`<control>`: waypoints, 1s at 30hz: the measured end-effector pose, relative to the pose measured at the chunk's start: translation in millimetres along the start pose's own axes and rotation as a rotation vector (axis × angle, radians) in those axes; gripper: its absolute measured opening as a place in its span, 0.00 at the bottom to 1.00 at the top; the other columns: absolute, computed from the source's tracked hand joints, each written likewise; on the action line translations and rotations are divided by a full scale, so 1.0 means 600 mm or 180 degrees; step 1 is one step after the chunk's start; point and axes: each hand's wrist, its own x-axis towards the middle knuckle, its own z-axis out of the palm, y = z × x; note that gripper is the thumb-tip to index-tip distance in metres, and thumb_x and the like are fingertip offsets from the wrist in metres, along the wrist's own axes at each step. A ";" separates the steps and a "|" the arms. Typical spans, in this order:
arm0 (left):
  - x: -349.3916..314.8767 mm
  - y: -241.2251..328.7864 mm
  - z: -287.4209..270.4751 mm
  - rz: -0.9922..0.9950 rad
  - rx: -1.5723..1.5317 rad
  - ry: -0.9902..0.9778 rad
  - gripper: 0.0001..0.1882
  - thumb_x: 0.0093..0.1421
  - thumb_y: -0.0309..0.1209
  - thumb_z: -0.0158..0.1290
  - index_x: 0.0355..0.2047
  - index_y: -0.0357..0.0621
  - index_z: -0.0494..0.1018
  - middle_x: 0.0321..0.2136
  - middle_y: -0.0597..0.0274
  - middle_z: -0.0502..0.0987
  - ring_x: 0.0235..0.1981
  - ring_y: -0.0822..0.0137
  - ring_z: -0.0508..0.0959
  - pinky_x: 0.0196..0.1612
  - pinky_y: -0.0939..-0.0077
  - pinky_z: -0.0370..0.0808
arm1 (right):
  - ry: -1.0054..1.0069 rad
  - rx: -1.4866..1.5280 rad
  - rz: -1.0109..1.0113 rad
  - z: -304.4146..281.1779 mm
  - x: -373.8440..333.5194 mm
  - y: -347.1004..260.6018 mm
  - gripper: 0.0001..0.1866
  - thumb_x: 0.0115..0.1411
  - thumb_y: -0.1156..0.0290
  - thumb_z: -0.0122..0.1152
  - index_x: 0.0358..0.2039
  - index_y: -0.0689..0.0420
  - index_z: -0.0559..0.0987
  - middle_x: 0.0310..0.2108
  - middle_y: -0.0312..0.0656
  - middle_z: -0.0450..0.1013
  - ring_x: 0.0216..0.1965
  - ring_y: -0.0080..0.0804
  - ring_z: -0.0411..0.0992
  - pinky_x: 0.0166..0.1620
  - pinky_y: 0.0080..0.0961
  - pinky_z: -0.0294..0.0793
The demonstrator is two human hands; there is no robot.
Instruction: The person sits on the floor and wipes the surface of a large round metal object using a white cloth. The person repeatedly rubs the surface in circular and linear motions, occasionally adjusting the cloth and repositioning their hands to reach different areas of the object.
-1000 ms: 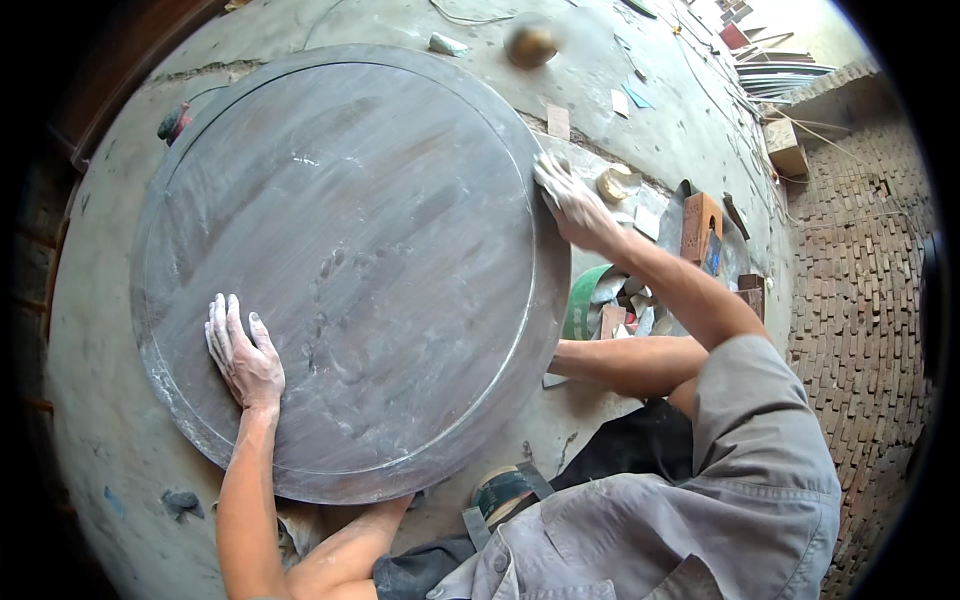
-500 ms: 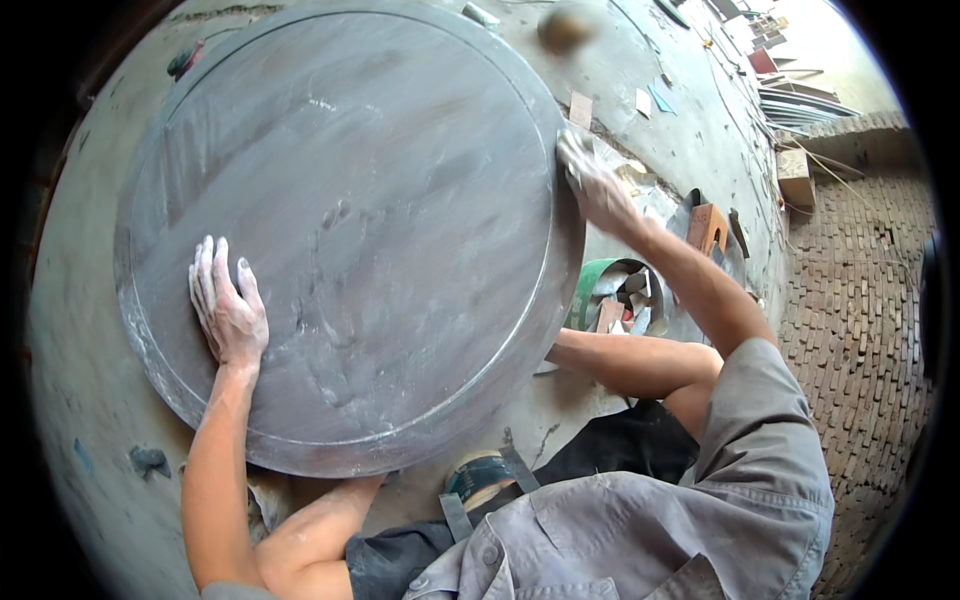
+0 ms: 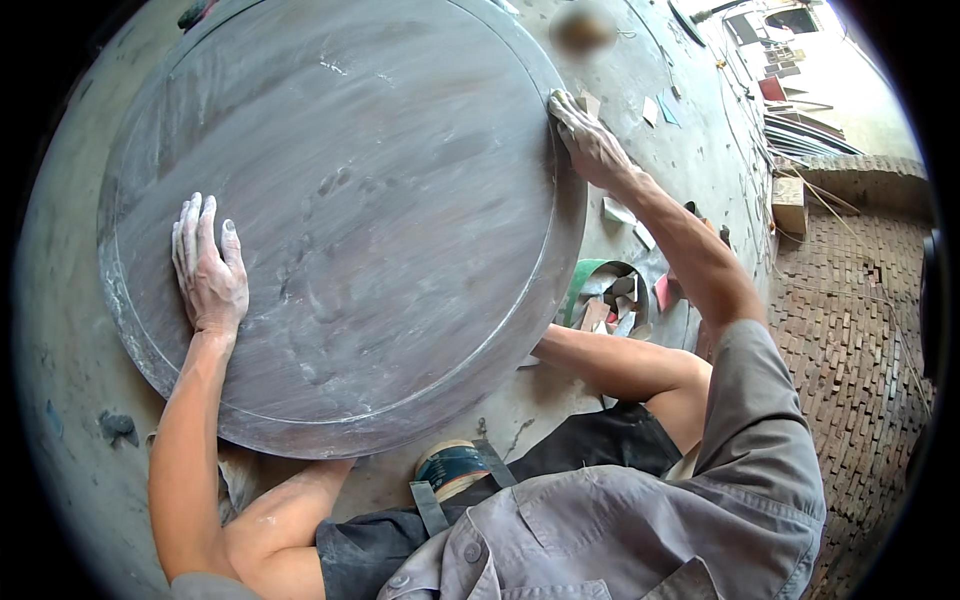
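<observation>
A large round grey-brown disc point(image 3: 400, 230), like a tabletop, is tilted in front of me, with white dust smeared over its face and a groove running near its edge. My left hand point(image 3: 211, 275) lies flat on the lower left of that face, fingers stretched out and whitened with dust. At the upper right, my right hand point(image 3: 590, 142) presses against the disc's rim, its dusty fingers held together and bent over the edge. Whatever may lie under those fingertips is hidden.
Right of the disc stands a green-sided bucket point(image 3: 578, 285) filled with scraps. A round tin point(image 3: 450, 468) sits between my legs. Small offcuts point(image 3: 618, 211) litter the concrete floor. Further right are a wooden block point(image 3: 789, 205) and a brick surface point(image 3: 850, 330).
My right hand has slid a little upward along the rim. The whole view has shifted, so the disc and my left hand appear higher and further left; that hand stays flat on the disc.
</observation>
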 end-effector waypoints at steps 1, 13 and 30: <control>-0.002 -0.003 0.002 -0.0014 -0.0015 -0.0020 0.24 0.75 0.38 0.45 0.65 0.39 0.67 0.68 0.48 0.65 0.71 0.50 0.61 0.75 0.54 0.55 | -0.0021 -0.0046 -0.0144 0.005 -0.019 -0.004 0.28 0.68 0.75 0.50 0.68 0.67 0.65 0.71 0.61 0.59 0.73 0.54 0.57 0.76 0.44 0.51; -0.004 0.000 0.000 -0.0036 0.0005 -0.0033 0.24 0.75 0.39 0.45 0.65 0.37 0.67 0.68 0.48 0.66 0.71 0.49 0.62 0.75 0.54 0.55 | 0.0005 -0.0252 -0.0210 0.005 -0.029 -0.017 0.27 0.71 0.71 0.49 0.68 0.67 0.65 0.70 0.60 0.60 0.73 0.54 0.57 0.75 0.45 0.54; -0.002 -0.001 0.003 0.0035 0.0069 0.0027 0.25 0.75 0.39 0.44 0.66 0.39 0.67 0.68 0.49 0.66 0.71 0.51 0.63 0.74 0.55 0.56 | -0.0082 -0.0246 -0.0112 -0.002 -0.085 -0.032 0.29 0.68 0.75 0.50 0.69 0.67 0.63 0.70 0.62 0.59 0.71 0.56 0.59 0.74 0.44 0.57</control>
